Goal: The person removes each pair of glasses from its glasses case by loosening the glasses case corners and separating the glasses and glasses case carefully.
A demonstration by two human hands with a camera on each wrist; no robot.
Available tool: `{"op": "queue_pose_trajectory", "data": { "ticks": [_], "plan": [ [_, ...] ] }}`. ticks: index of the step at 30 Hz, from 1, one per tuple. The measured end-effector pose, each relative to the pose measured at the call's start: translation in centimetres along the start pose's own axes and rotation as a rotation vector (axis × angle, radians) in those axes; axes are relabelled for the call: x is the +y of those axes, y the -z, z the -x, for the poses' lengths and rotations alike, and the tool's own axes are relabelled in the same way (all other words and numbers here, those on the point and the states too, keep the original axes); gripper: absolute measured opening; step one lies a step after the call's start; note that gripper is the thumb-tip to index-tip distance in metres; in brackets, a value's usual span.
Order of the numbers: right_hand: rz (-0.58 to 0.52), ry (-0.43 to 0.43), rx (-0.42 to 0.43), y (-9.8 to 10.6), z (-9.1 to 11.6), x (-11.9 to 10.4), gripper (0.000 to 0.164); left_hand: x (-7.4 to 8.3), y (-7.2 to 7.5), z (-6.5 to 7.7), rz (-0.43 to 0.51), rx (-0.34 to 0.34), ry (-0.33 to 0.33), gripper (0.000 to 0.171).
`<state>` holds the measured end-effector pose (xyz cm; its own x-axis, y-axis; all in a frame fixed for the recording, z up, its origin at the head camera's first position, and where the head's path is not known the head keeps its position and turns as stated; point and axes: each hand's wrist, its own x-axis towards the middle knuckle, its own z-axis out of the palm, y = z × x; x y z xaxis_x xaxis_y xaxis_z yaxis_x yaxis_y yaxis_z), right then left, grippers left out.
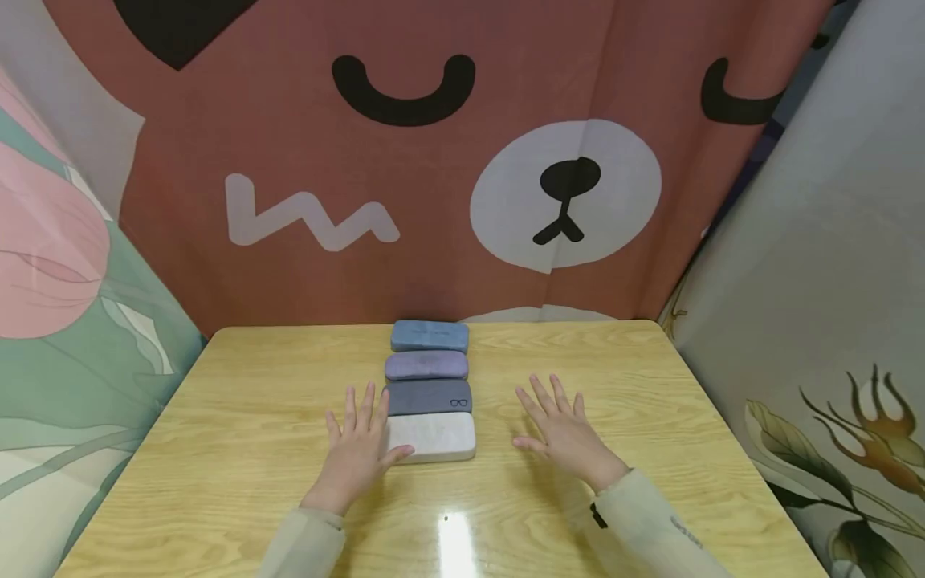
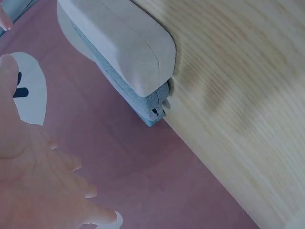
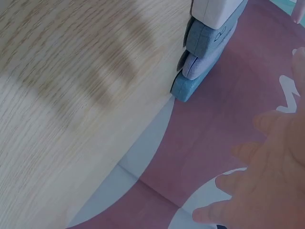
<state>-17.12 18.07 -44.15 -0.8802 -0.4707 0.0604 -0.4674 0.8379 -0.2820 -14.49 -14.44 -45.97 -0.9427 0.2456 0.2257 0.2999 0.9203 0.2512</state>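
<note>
Glasses cases stand in a column running away from me on the table: a white case (image 1: 433, 437) nearest, then a dark grey-blue case (image 1: 422, 397) with a small glasses print, a purple case (image 1: 426, 365), and a blue case (image 1: 429, 335) at the back. My left hand (image 1: 354, 453), fingers spread, overlaps the left ends of the white and grey-blue cases in the head view. To the right of the column my right hand (image 1: 567, 437) is held with fingers spread and nothing in it. Both wrist views show the hands raised over the tabletop, apart from the cases.
The wooden table (image 1: 217, 449) ends at the back against a brown-red curtain (image 1: 303, 281) with a bear face. Floral cloth (image 1: 50, 241) hangs on the left, and a pale cloth (image 1: 817, 265) with a plant print on the right.
</note>
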Motion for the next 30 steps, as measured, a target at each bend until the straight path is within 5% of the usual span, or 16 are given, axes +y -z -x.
{"op": "queue_pose_trajectory", "data": {
  "ticks": [23,30],
  "plan": [
    [-0.042,0.031,0.000,-0.9,-1.1,-0.8,0.076,-1.2,-0.9,0.4,0.110,-0.022,-0.061,0.090],
    [-0.097,0.061,-0.006,-1.5,-1.5,-1.1,0.075,-1.6,-1.3,0.4,0.228,-0.097,0.013,0.094]
  ]
}}
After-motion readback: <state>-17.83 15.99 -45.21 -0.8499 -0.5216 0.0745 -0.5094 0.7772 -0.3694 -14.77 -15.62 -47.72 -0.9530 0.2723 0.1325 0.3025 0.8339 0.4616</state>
